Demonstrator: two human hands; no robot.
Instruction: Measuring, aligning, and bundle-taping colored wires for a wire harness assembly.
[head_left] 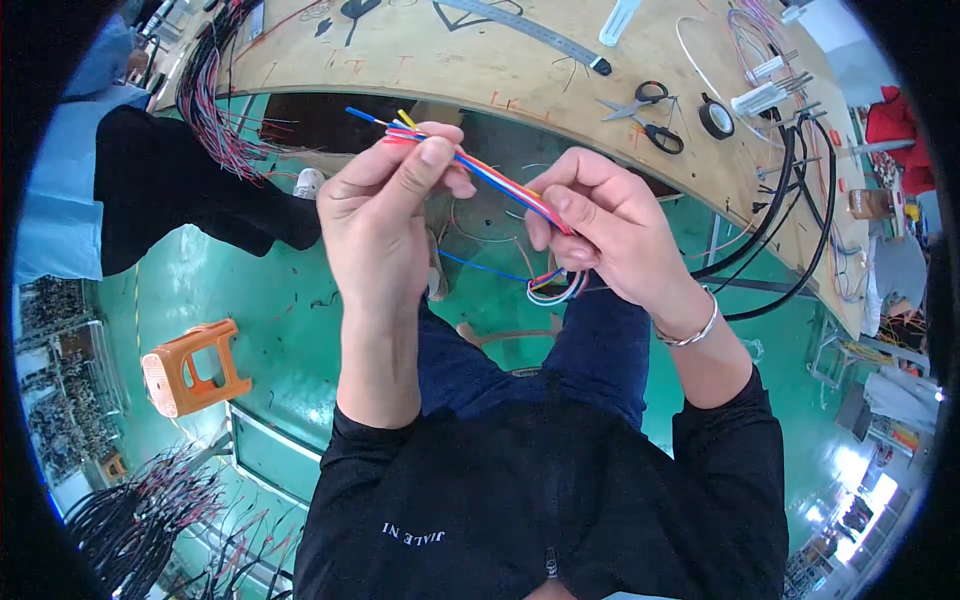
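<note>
A bundle of coloured wires (505,183), with red, white, blue and yellow strands, stretches between my two hands above my lap. My left hand (395,180) pinches it near its loose ends, where a blue and a yellow tip stick out past the fingers. Farther along, my right hand (600,215) is closed round the same bundle. Below the right hand the wires hang in a small loop (558,290). Part of the bundle is hidden behind the fingers of both hands.
On the wooden table (450,70) ahead lie black-handled scissors (645,115), a roll of black tape (716,118) and a steel ruler (530,28). Thick black cables (800,230) droop off its right side. An orange stool (195,370) stands on the green floor at left, near another person (150,180).
</note>
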